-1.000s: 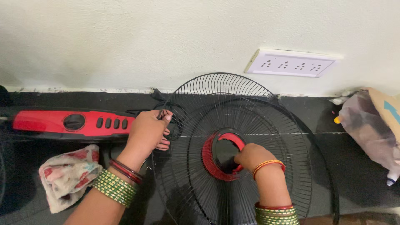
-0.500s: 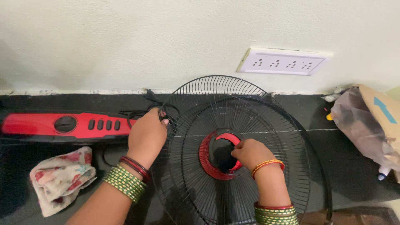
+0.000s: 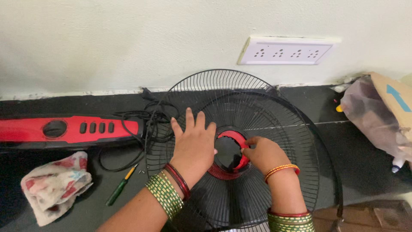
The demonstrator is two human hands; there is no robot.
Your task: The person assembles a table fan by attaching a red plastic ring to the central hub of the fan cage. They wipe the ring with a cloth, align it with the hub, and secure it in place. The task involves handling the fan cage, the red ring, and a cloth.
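Here the left hand (image 3: 194, 144) lies flat on the black wire grille (image 3: 274, 129), fingers spread and pointing toward the wall (image 3: 128, 38), its palm pressed on the wires just left of the red ring (image 3: 221, 172) at the grille's centre. The right hand (image 3: 265, 152) is at the ring's right edge, fingers curled and pinched on the red rim there. The grille lies on the dark counter (image 3: 365, 172), and a second grille (image 3: 214, 81) sits under it, its far edge leaning at the wall.

Left of the grilles, a coiled black cord (image 3: 141, 122) lies on the counter, running from the end of a long red panel (image 3: 68, 128) with a dial and a row of dark buttons. A green-handled screwdriver (image 3: 120, 188) lies near the left wrist, and a crumpled patterned cloth (image 3: 51, 185) sits farther left. On the wall above the grilles is a white socket strip (image 3: 285, 50). At the right edge a plastic bag (image 3: 373, 120) rests against a cardboard box (image 3: 395, 96).
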